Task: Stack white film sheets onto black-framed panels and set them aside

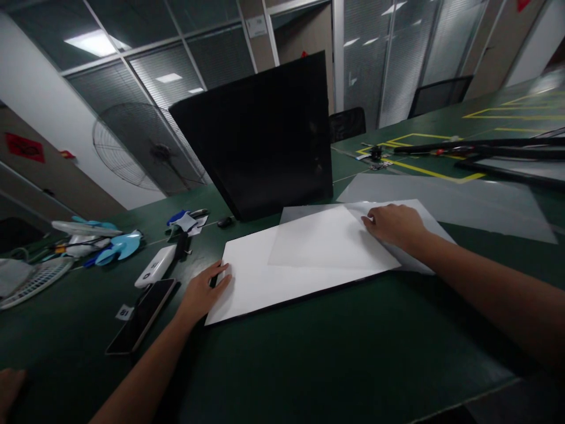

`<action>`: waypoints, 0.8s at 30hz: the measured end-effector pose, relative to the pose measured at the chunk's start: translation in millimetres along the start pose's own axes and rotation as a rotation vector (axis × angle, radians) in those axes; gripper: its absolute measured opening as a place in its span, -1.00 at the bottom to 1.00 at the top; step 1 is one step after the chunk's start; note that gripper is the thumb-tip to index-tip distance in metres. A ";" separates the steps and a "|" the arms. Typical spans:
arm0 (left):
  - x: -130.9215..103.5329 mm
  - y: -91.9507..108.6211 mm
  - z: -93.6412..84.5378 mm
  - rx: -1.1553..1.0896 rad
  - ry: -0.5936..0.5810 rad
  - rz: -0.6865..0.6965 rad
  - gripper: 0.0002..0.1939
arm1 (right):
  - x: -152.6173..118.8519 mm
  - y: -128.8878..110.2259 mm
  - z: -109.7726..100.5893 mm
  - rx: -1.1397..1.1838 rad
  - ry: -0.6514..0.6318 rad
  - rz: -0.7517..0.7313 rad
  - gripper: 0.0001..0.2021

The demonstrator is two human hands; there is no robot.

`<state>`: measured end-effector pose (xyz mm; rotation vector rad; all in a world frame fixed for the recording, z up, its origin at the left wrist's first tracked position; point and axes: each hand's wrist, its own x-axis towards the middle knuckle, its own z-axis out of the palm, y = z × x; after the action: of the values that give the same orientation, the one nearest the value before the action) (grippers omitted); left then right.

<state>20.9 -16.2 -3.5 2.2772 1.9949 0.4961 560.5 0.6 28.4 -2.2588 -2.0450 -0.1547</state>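
A white rectangular sheet (251,280) lies in front of me on a thin dark-edged panel. My left hand (205,291) rests at its left end, thumb and fingers apart, fingertips on the edge. Over the right part of the white sheet lies a thin translucent sheet (309,238), slightly skewed to it. My right hand (395,225) has its fingers curled and pinched at the right side of this translucent sheet. Another pale sheet (426,221) shows beneath and beyond my right hand. Exactly which layer the right fingertips grip is partly hidden.
A large black panel (265,135) stands tilted behind the sheets. A translucent sheet (454,203) and black frame strips (481,144) lie right. Left are a phone (143,318), a white device (156,266), a blue fan (119,247) and another person's hand (11,386).
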 end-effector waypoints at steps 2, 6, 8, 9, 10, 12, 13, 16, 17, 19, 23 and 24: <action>-0.3 1.0 -0.5 -0.003 -0.001 -0.008 -0.37 | 1.2 -1.2 4.2 0.032 -0.002 -0.051 -0.46; -1.1 3.3 -1.9 -0.012 0.012 -0.021 -0.34 | -1.0 -11.0 14.6 0.231 0.062 -0.218 -0.39; -1.3 3.3 -2.0 -0.017 0.022 -0.019 -0.36 | -2.9 -16.0 19.0 0.371 0.086 -0.336 -0.37; -1.3 3.1 -1.9 -0.020 0.024 -0.017 -0.36 | -3.5 -17.7 20.6 0.425 0.097 -0.387 -0.37; -1.3 2.8 -1.8 -0.022 0.024 -0.016 -0.36 | -3.6 -18.7 21.6 0.461 0.110 -0.422 -0.38; -1.1 2.3 -1.4 -0.024 0.013 -0.018 -0.35 | -2.2 -17.4 22.4 0.463 0.150 -0.424 -0.40; -0.9 2.1 -1.2 -0.024 0.006 -0.019 -0.33 | -0.6 -15.0 22.5 0.431 0.170 -0.389 -0.41; -0.5 1.7 -0.8 -0.026 0.002 -0.019 -0.32 | 6.8 -2.6 24.0 0.306 0.188 -0.238 -0.44; -0.4 1.6 -0.8 -0.030 0.003 -0.020 -0.33 | 9.6 2.0 25.5 0.268 0.179 -0.208 -0.45; -0.5 1.4 -0.9 -0.040 0.000 -0.025 -0.33 | 14.7 9.5 29.9 0.220 0.144 -0.205 -0.47; -1.4 2.3 -2.2 -0.057 -0.011 -0.027 -0.31 | 20.2 12.6 42.0 0.233 0.104 -0.301 -0.46; -1.6 2.9 -2.6 -0.061 -0.009 -0.025 -0.31 | 20.5 11.3 44.7 0.248 0.108 -0.333 -0.45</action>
<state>22.7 -18.6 -0.6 2.2117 1.9731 0.5358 574.4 25.7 -13.1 -1.7222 -2.2264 -0.0405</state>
